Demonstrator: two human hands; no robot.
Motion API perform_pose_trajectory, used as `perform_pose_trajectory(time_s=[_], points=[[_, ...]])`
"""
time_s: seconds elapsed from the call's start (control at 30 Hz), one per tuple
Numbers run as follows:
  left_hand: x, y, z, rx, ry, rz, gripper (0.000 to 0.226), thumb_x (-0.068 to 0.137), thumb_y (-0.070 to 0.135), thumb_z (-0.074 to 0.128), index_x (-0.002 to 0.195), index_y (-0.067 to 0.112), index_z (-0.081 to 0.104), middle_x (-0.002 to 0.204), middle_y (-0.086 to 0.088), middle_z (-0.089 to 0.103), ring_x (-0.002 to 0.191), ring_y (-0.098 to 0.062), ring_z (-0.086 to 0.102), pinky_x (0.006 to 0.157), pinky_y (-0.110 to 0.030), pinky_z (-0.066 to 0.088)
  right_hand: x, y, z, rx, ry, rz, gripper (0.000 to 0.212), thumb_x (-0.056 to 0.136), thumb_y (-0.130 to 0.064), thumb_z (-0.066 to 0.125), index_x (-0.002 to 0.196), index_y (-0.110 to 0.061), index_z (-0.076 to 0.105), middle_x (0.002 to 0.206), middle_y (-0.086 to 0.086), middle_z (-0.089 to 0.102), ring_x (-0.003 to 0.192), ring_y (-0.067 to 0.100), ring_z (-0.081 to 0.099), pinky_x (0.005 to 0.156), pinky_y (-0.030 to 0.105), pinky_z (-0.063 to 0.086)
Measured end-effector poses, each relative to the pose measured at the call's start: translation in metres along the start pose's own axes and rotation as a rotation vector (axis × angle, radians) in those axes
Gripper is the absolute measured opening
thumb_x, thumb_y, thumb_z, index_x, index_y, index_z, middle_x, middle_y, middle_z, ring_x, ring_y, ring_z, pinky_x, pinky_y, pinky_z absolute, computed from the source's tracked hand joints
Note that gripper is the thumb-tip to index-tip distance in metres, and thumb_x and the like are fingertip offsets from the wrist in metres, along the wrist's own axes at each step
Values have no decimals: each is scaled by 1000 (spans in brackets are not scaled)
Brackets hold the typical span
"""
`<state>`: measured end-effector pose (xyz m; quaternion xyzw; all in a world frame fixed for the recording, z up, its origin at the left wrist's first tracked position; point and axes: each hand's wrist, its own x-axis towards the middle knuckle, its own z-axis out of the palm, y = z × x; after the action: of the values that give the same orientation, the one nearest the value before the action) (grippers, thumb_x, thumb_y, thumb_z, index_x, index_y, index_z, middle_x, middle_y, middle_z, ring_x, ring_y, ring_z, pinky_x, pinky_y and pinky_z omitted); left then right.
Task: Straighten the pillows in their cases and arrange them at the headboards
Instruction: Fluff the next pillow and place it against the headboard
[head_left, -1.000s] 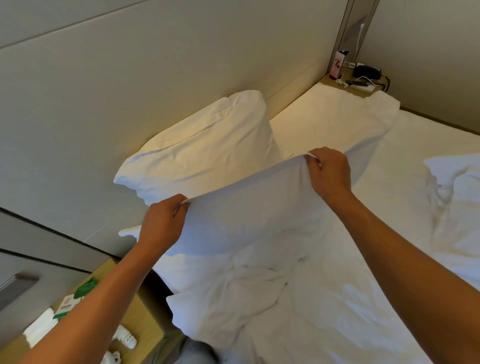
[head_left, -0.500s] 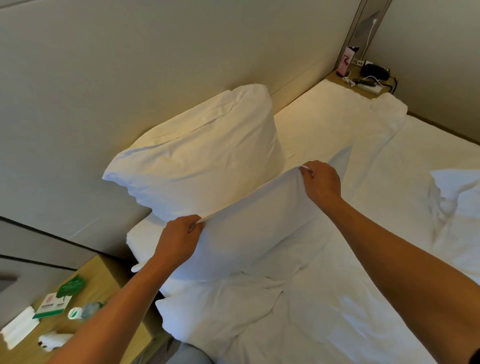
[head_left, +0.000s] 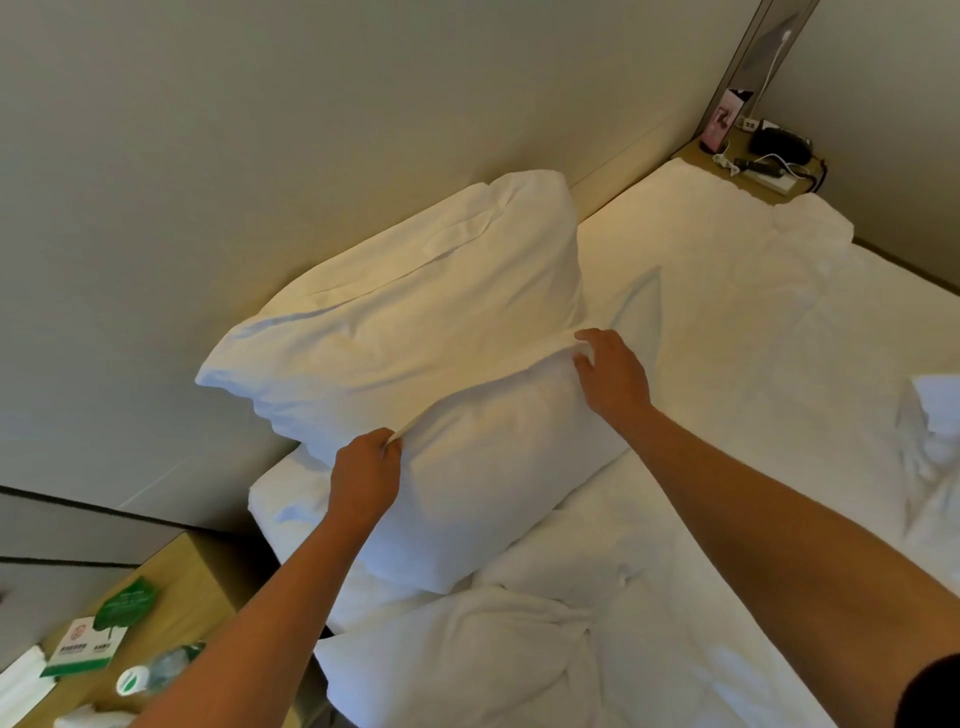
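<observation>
A white pillow leans against the beige headboard at the bed's left end. In front of it a second white pillow rests propped against the first one. My left hand pinches this front pillow's top left edge. At the top right corner lies my right hand, with fingers spread and loosening off the case. Another crumpled white pillow shows at the right edge of the bed.
Rumpled white bedding lies bunched near me. A wooden bedside table at lower left carries a green card and a bottle. A far nightstand holds a black device, cables and a power strip.
The front pillow has come down from mid-air and now rests against the back pillow. My right hand has loosened from its corner. The view has shifted closer to the headboard.
</observation>
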<state>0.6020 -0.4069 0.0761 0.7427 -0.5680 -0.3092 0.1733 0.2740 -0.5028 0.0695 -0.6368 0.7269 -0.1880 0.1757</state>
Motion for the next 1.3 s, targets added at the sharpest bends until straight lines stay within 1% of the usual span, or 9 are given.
perform_pose_trajectory(time_s=[0.27,0.43,0.7,0.93,1.0,1.03,1.07,1.13,1.3], points=[[25,-7,11,36,-2,88,16,101,33,55,101,19,64,80,3,63,72,-21,58,64,-31,42,-93,19,91,292,-181,428,100,87,-59,73,165,-25,19,165,10,28,147,31,41,114,43,40],[31,-9,25,147,-45,135,23,102,33,50,90,24,68,75,5,61,73,-25,63,63,-32,44,-108,8,132,526,-223,659,141,64,-75,83,163,-43,-11,166,12,31,146,37,41,112,52,48],[56,-19,23,206,23,154,33,105,30,44,75,18,52,61,0,55,59,-26,57,58,-39,48,-67,-12,171,610,-155,689,148,55,-80,84,158,-52,-20,164,11,36,143,38,46,106,57,52],[89,-7,22,236,51,193,42,103,32,46,65,27,30,53,4,42,50,-17,43,53,-32,29,-6,-24,190,598,-146,639,145,62,-76,83,159,-47,-21,166,14,35,146,39,44,116,46,38],[88,-3,26,207,35,205,25,102,35,48,78,28,50,65,5,55,64,-24,57,59,-34,38,-4,-19,192,598,-161,626,145,63,-74,83,159,-46,-22,166,13,34,147,38,43,117,45,38],[83,-2,28,190,15,210,13,101,37,51,99,28,59,84,3,65,83,-26,64,67,-37,45,-6,-15,192,589,-167,620,145,64,-74,83,160,-45,-22,166,14,34,147,38,43,118,45,37],[76,-2,32,200,4,227,26,100,38,54,123,27,58,113,0,68,107,-27,63,80,-41,51,-10,-12,192,579,-175,617,146,64,-75,83,160,-44,-23,166,15,34,147,38,43,118,46,38],[60,-4,41,253,9,326,60,97,40,60,150,26,38,158,-6,39,144,-26,39,102,-49,47,-18,-11,190,563,-187,619,147,63,-77,82,160,-43,-23,165,18,33,147,39,43,117,47,40],[32,-22,64,502,-53,516,71,97,50,57,159,31,28,172,-7,-4,159,-27,-8,121,-55,28,-38,-13,185,478,-212,621,136,68,-83,72,161,-43,-18,162,19,36,141,39,49,108,49,46]])
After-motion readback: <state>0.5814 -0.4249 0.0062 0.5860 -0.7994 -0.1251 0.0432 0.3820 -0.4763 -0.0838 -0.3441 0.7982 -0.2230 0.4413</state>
